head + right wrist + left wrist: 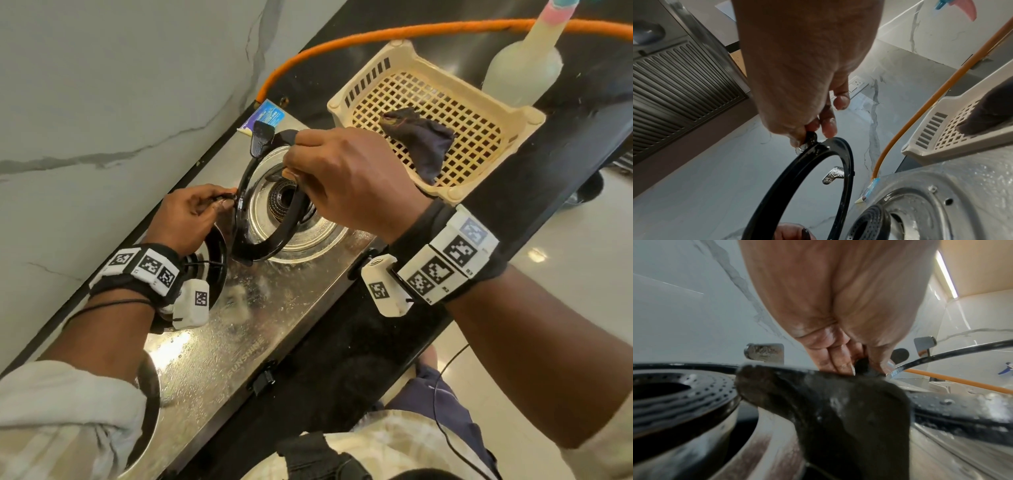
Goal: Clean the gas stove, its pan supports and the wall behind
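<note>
Home kitchen. Steel gas stove point(270, 308) w/ burners on black countertop point(346, 342), marble-look wall point(102, 102) at 10 o'clock. Range hood point(680, 73) overhead, orange gas hose point(376, 31) at 12, plastic basket point(435, 113) w/ cloth and spray bottle point(524, 65) at 1–2 o'clock.

Head view: from above, looking steeply down on the gas stove point(260, 308) and both wrists, wall at left. Left wrist view: set very low and close among the burners, facing along the left hand point(838, 321) toward the wall point(684, 313). Right wrist view: looking up along the right hand point(803, 73) past the pan support point(818, 186). All three share that ring.
</note>
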`<control>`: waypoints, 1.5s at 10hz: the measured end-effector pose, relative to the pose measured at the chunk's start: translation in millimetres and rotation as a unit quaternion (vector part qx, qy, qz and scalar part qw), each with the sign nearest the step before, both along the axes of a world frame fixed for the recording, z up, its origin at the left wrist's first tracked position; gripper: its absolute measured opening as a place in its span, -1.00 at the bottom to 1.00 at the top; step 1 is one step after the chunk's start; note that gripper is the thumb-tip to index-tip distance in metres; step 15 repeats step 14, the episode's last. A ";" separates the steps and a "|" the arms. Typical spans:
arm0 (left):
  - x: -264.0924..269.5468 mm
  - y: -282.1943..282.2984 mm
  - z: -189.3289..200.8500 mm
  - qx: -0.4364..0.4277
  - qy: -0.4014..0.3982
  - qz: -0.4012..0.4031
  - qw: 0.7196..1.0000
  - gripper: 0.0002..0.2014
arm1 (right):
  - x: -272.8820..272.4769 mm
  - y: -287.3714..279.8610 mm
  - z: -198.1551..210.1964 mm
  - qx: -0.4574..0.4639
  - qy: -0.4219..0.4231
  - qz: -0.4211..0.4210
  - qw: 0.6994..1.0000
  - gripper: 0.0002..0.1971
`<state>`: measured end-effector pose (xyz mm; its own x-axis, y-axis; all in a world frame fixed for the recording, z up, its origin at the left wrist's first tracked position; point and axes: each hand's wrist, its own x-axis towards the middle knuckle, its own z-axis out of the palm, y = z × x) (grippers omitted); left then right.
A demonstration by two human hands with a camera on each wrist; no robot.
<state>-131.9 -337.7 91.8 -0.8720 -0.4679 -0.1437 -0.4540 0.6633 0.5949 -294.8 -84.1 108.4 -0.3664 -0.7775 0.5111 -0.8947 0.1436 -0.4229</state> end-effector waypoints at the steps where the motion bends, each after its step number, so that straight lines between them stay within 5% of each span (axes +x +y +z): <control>1: -0.1 0.2 -3.2 0.006 -0.003 -0.009 1.000 -0.78 | -2.8 -0.8 0.5 -0.007 0.006 0.000 1.000 -0.89; 7: -12.1 26.2 -8.9 -0.183 -0.021 -0.002 0.983 -0.84 | -13.4 41.1 -67.7 0.069 -0.107 -0.075 0.989 -0.76; 11: -10.1 44.0 -1.6 -0.147 -0.032 0.051 0.987 -0.81 | -18.5 38.4 -60.6 0.139 -0.120 -0.064 0.981 -0.73; 13: 3.8 69.2 7.7 -0.114 -0.026 0.075 0.990 -0.60 | -13.0 33.7 -40.9 0.223 -0.089 -0.086 0.967 -0.69; 15: 19.8 81.6 14.8 -0.129 0.018 0.119 0.984 -0.50 | -6.2 30.3 -30.4 0.201 -0.077 -0.069 0.974 -0.55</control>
